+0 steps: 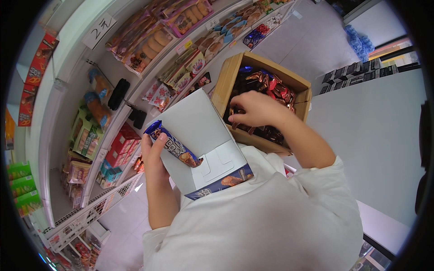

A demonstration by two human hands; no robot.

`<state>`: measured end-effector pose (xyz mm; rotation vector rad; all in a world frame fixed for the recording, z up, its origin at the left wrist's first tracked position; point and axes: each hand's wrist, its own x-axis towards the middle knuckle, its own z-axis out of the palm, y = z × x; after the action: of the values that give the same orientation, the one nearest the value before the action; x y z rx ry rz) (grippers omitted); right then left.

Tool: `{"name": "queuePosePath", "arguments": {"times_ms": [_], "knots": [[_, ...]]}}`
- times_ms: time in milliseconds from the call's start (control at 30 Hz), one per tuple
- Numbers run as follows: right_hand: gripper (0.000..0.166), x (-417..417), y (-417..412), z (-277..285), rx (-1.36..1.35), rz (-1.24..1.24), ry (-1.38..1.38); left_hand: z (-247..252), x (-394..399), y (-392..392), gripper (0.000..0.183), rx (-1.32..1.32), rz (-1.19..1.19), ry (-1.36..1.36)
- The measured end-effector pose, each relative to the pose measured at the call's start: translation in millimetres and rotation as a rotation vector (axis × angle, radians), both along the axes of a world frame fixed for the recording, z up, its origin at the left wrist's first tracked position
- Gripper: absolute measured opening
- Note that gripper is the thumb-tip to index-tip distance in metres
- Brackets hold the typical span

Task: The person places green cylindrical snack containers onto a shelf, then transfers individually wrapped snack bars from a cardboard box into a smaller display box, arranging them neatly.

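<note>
My left hand [154,154] grips the side wall of a white-lined paperboard display box [203,115], which is tilted in front of my shirt. Its thumb presses on a blue-wrapped snack bar [178,147] leaning inside that box. The display box has a printed blue front panel [223,181]. My right hand [252,106] reaches into an open corrugated carton [225,76], its fingers curled over dark brown wrapped snacks [271,132]. Whether those fingers hold a piece is unclear. Red and brown wrapped snacks [281,89] lie further back in the carton.
Store shelves [135,91] with packaged breads [152,47] and snack boxes [122,144] curve along the left. To the right stands a large pale flat surface [366,135], with small black-and-white boxes [356,74] near its far edge. A blue plastic bag [359,42] lies beyond.
</note>
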<state>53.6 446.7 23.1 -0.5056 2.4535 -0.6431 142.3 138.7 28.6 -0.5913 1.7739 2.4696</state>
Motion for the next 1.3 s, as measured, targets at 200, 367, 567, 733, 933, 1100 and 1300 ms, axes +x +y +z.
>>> {"name": "queuePosePath", "arguments": {"times_ms": [200,367,567,733,933,1100,1300], "knots": [[0.028,13.5,-15.5,9.0,-0.073,-0.411,-0.093,1.6,-8.8,8.3,0.041,0.026,-0.054,0.042],[0.023,21.8,58.6,20.3,-0.314,-0.629,0.078,-1.3,-13.2,9.5,0.039,0.006,-0.063,0.061],[0.054,58.1,99.0,23.3,-1.232,-0.946,-0.364,-2.3,-18.7,12.7,0.037,0.052,-0.081,0.062],[0.087,66.9,68.0,22.3,-1.427,-0.672,-0.305,0.6,-22.6,20.5,0.04,0.119,-0.094,0.04],[0.069,43.1,44.7,30.8,-1.258,-0.606,-0.077,2.9,-29.4,20.8,0.047,0.108,-0.169,0.019],[0.048,29.8,28.6,74.3,-1.31,-0.466,-0.103,4.2,-29.6,20.6,0.045,0.075,-0.202,0.031],[0.043,22.1,-14.7,111.2,-0.849,-0.207,-0.04,20.2,-24.3,26.4,0.042,0.048,-0.231,0.07]]}}
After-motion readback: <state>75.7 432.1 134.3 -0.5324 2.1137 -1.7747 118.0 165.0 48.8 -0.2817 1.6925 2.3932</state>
